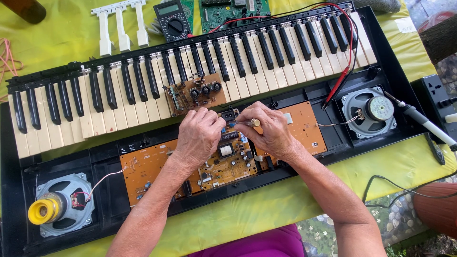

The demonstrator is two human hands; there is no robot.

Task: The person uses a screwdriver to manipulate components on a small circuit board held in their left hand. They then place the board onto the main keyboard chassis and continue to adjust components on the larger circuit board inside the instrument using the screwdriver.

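Both hands meet over the tilted orange-brown circuit board (228,159) in the middle of the opened black keyboard case (333,143). The left hand (197,135) rests curled on the board, and what it grips I cannot tell. The right hand (269,131) pinches a thin metal tool or lead (243,123) narrowly at its tip. A slip there could bridge neighbouring parts or tug the flat ribbon (257,157) beside the wrist.

Room is tight. The small brown board with black capacitors (196,93) lies loose on the white keys (285,62) just beyond the knuckles, and the red probe lead (339,81) trails at right, easily snagged. Near the case's front edge there is more space.
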